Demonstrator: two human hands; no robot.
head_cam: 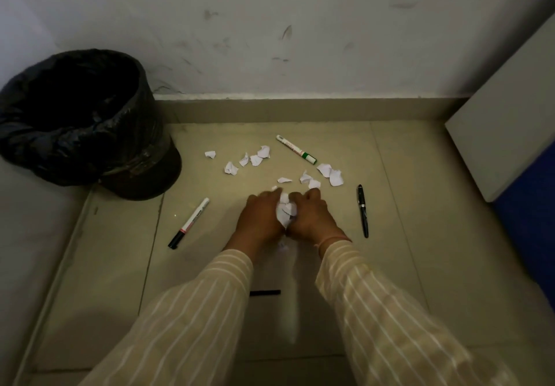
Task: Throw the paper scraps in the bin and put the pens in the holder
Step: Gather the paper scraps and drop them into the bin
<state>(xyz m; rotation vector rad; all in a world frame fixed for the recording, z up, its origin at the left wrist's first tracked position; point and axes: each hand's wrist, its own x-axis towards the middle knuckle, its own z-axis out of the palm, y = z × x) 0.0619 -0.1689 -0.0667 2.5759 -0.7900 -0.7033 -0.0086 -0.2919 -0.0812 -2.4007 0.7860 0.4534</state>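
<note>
My left hand (260,216) and my right hand (312,216) are cupped together low over the floor, both closed around a bunch of white paper scraps (285,210). Several more crumpled scraps lie beyond them, one group (244,158) to the upper left and another (327,175) to the upper right. A white marker with a green cap (296,149) lies past the scraps. Left of my hands lies a white marker with a black cap (189,223), and to the right a black pen (362,210). Between my forearms lies a short black pen (265,292). No holder is in view.
A bin lined with a black bag (87,121) stands at the upper left against the scuffed white wall (300,25). A white cabinet (504,133) with a blue panel (528,229) stands on the right. The floor is beige tile (405,265).
</note>
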